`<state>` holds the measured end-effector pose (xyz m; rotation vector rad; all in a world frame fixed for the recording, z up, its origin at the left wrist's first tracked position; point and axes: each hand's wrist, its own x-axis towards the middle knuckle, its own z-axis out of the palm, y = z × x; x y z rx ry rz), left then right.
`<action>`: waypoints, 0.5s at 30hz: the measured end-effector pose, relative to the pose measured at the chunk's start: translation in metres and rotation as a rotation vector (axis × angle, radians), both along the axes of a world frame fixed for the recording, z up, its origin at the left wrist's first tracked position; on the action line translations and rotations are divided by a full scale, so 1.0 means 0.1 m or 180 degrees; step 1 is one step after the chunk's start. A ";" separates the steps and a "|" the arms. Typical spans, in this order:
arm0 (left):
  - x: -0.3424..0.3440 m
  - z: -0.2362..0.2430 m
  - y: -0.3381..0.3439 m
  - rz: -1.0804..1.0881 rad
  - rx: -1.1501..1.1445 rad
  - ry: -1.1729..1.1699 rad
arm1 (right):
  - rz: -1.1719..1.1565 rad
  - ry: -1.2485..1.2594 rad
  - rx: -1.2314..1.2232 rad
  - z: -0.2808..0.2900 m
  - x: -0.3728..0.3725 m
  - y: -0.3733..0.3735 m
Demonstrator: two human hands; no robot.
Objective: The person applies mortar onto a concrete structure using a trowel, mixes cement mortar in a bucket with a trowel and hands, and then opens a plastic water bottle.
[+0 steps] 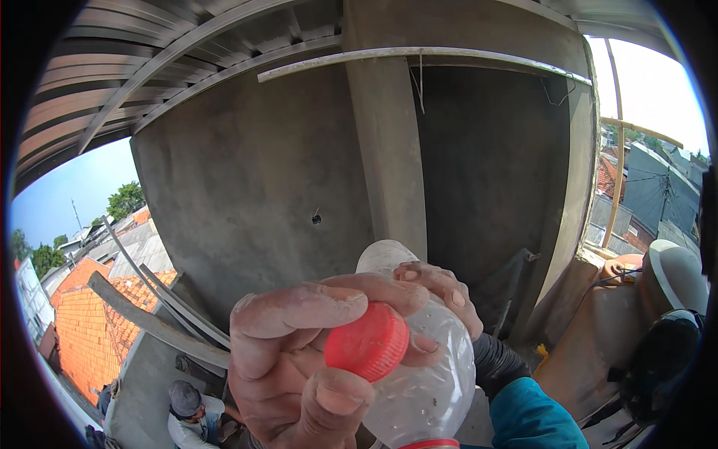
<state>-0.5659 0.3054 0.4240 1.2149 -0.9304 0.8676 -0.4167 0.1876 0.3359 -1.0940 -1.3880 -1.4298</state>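
Observation:
Close in front of me, my left hand (299, 359) pinches a red ribbed screw cap (366, 343) between thumb and fingers. Just behind it is a clear plastic bottle (426, 389), tilted so that its neck, with a red ring (430, 443), points to the lower edge of the view. My right hand (445, 292) is wrapped around the bottle's far part; a dark cuff and teal sleeve (535, 415) lead to it. The cap is apart from the neck. The mouth of the bottle is out of view, and my left hand hides part of its side.
A person in a grey cap (185, 399) is low at the left. At the right are a white hard hat (677, 277) and a dark rounded thing (662, 359). Long boards (149, 314) lean at the left, by tiled roofs (97, 299). A grey plastered wall (254, 194) stands ahead.

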 end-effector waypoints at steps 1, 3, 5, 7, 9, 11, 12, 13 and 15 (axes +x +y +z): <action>-0.03 0.03 0.00 -0.0067 0.0053 0.0080 | -0.0031 0.0038 -0.0040 0.04 0.02 -0.02; -0.04 0.03 0.06 0.0026 0.0061 -0.0025 | 0.0024 -0.0130 0.0039 0.18 -0.02 -0.01; 0.02 0.05 0.03 0.0118 0.0062 -0.0111 | 0.0082 -0.0278 0.0112 0.27 0.00 -0.02; 0.12 0.15 -0.11 -0.1740 -0.0305 -0.0938 | 0.0068 -0.0425 0.0013 0.31 0.07 -0.05; 0.10 0.16 -0.12 -0.1840 -0.0406 -0.0890 | 0.0041 -0.0496 0.0050 0.42 0.04 -0.05; 0.11 0.19 -0.19 -0.1945 -0.0503 -0.0816 | 0.0009 -0.0548 0.0095 0.48 0.06 -0.06; 0.13 0.21 -0.29 -0.2024 -0.0657 -0.1148 | 0.0034 -0.0556 0.0069 0.48 0.08 -0.07; 0.13 0.23 -0.35 -0.2101 -0.0815 -0.1476 | 0.0060 -0.0561 0.0042 0.49 0.09 -0.07; 0.10 0.19 -0.25 -0.1786 -0.0527 -0.1427 | 0.0057 -0.0812 0.0075 0.62 0.06 -0.09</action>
